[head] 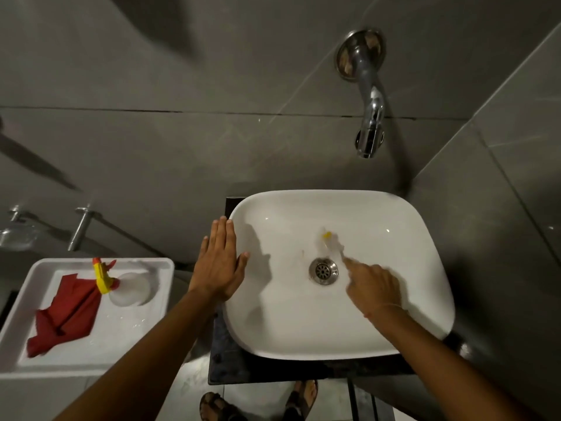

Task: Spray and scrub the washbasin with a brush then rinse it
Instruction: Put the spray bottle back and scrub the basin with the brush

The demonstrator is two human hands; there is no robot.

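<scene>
A white washbasin (394, 214) sits on a dark counter, with a metal drain (323, 271) at its middle. My right hand (375, 288) is inside the bowl, shut on a small brush (327, 238) with a yellow tip; the brush is blurred and lies just above the drain. My left hand (219, 262) rests flat on the basin's left rim, fingers spread. A spray bottle (121, 285) with a yellow and red trigger lies in the white tray at the left.
A chrome tap (372, 129) juts from the tiled wall above the basin. The white tray (158, 265) also holds a red cloth (65, 314). Metal brackets are fixed to the wall at far left. My sandalled feet show below the counter.
</scene>
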